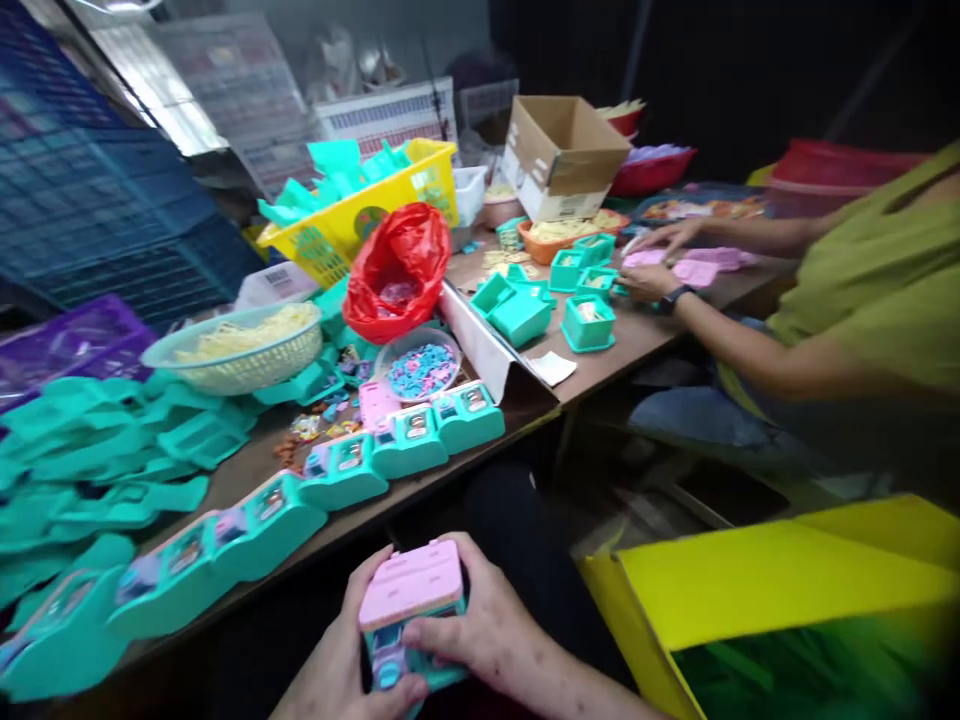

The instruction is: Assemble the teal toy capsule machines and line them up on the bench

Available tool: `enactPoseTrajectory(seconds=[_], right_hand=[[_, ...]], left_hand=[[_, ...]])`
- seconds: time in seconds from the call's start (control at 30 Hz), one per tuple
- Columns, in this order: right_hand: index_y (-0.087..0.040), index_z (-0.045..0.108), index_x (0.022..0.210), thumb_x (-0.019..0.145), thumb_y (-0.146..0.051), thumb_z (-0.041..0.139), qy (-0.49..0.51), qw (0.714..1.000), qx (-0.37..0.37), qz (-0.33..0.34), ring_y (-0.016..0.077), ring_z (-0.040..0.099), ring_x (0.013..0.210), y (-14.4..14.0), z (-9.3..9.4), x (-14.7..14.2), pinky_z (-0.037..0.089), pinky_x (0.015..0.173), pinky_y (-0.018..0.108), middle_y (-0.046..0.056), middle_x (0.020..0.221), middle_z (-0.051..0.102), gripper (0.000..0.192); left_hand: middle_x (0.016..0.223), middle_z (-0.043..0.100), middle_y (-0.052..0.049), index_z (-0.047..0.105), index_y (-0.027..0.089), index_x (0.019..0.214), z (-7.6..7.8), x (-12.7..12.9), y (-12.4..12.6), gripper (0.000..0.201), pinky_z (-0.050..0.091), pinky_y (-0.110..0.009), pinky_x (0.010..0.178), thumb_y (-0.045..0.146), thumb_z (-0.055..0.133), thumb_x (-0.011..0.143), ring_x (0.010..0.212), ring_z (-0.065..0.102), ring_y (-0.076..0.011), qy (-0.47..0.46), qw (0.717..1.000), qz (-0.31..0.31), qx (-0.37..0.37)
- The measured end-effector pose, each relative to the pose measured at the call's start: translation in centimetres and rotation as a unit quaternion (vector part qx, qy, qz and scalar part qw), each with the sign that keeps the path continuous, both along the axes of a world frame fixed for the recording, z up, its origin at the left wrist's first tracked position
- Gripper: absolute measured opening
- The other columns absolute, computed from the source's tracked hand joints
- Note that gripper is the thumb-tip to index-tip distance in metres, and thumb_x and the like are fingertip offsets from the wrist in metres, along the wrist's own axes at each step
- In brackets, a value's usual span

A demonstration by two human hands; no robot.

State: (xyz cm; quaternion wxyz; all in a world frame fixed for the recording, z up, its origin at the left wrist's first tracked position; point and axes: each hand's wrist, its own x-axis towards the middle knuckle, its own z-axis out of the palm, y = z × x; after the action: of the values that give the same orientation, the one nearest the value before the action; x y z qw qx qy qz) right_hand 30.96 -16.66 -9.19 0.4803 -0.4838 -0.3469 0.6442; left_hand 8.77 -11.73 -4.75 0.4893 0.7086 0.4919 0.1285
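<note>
Low in front of me, both hands hold a small turquoise plastic toy [414, 584] with a pink panel facing up. My left hand [346, 632] wraps its left side, with the thumb near a light-blue round knob. From the right, my right hand [484, 622] grips it, its thumb across the front. Similar toys [341, 468] with clear windows stand in a row along the table's front edge. Behind them lie a pink plastic part [377, 403] and a bowl of small blue and pink pieces [421, 368].
Turquoise shells [67, 440] are heaped at left beside a basket [240, 350]. A red bag [397, 275] and yellow basket [431, 190] stand behind. At right, a co-worker [885, 300] handles pink parts. An open yellow box [750, 580] stands at lower right.
</note>
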Motion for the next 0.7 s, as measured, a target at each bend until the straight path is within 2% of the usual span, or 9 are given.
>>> enactPoseTrajectory(seconds=[0.1,0.17,0.27,0.37,0.5,0.6,0.7], right_hand=[[-0.026,0.058,0.137,0.071,-0.068,0.096,0.046,0.999,0.006,0.006,0.0305,0.076,0.108,0.3,-0.2,-0.3,0.061,0.075,0.035,0.008,0.124,0.079,0.087],[-0.024,0.055,0.139,0.079,-0.072,0.088,0.045,0.999,-0.005,-0.01,0.0305,0.076,0.109,0.3,-0.7,-0.7,0.062,0.074,0.035,0.01,0.126,0.078,0.084],[-0.024,0.051,0.148,0.087,-0.077,0.078,0.026,0.998,-0.038,-0.042,0.0317,0.075,0.115,0.4,-1.9,-1.4,0.063,0.086,0.04,0.013,0.135,0.075,0.085],[-0.026,0.043,0.162,0.089,-0.08,0.075,0.038,0.996,-0.056,-0.055,0.0334,0.075,0.118,0.6,-3.1,-1.8,0.062,0.095,0.044,0.015,0.142,0.072,0.096],[-0.024,0.032,0.172,0.084,-0.083,0.079,0.029,0.997,-0.067,-0.009,0.0355,0.073,0.128,0.7,-4.4,-1.5,0.058,0.108,0.047,0.018,0.145,0.071,0.116],[-0.02,0.03,0.174,0.081,-0.08,0.084,-0.019,0.996,-0.075,0.045,0.0355,0.067,0.141,0.5,-5.0,-1.3,0.048,0.123,0.047,0.019,0.153,0.068,0.124],[-0.016,0.031,0.173,0.075,-0.08,0.088,-0.052,0.995,-0.079,0.033,0.0366,0.068,0.139,0.3,-5.5,-1.8,0.046,0.124,0.047,0.021,0.154,0.068,0.131]], left_hand=[[0.17,0.053,-0.018,0.018,0.027,0.175,0.2,0.3,0.0,0.118,0.044,-0.053,0.13,0.068,0.084,0.085,0.154,0.055,-0.041,0.013,1.0,-0.017,-0.02],[0.171,0.051,-0.017,0.013,0.028,0.176,0.0,0.4,-0.3,0.12,0.042,-0.053,0.131,0.069,0.082,0.087,0.156,0.053,-0.0406,0.003,0.999,-0.003,-0.037],[0.174,0.047,-0.016,0.01,0.03,0.176,-0.6,0.4,-1.0,0.122,0.042,-0.05,0.131,0.071,0.082,0.087,0.156,0.052,-0.0397,-0.041,0.996,0.039,-0.063],[0.176,0.045,-0.014,0.009,0.031,0.176,-1.6,-0.1,-1.5,0.112,0.041,-0.047,0.13,0.072,0.074,0.095,0.155,0.053,-0.0371,-0.063,0.992,0.071,-0.081],[0.173,0.049,-0.013,0.018,0.03,0.175,-3.3,-1.1,-1.9,0.101,0.042,-0.045,0.129,0.072,0.069,0.099,0.153,0.055,-0.0348,-0.061,0.993,0.07,-0.068],[0.168,0.054,-0.015,0.026,0.027,0.174,-4.7,-1.6,-2.1,0.101,0.047,-0.044,0.124,0.072,0.072,0.096,0.148,0.059,-0.0351,-0.063,0.993,0.065,-0.07],[0.166,0.055,-0.017,0.026,0.026,0.174,-5.7,-1.8,-2.2,0.104,0.048,-0.045,0.124,0.073,0.073,0.094,0.147,0.06,-0.0359,-0.069,0.993,0.067,-0.065]])
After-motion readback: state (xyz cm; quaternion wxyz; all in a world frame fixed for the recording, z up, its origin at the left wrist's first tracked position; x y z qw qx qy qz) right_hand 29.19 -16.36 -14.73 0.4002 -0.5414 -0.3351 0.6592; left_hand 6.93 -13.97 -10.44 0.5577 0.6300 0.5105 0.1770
